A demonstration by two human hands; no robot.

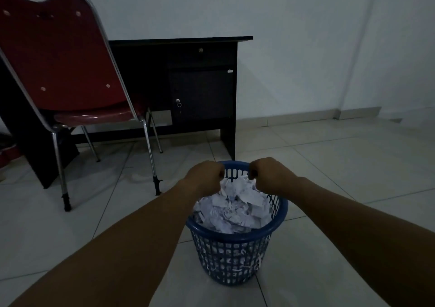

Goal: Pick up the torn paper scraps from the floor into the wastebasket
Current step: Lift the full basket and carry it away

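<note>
A blue plastic lattice wastebasket [231, 260] stands on the pale tiled floor in front of me. It is heaped to the brim with torn white paper scraps [236, 206]. Both my arms reach over it. My left hand [204, 175] has its fingers curled over the far left part of the rim. My right hand [270, 174] curls over the far right part of the rim in the same way. The fingertips of both hands are hidden behind the knuckles. I see no loose scraps on the floor around the basket.
A red chair [61, 59] with chrome legs stands to the left, its nearest legs close to the basket. A dark desk [202, 85] with a locked cabinet door sits just behind the basket against the wall. Open tiled floor [341, 165] lies to the right.
</note>
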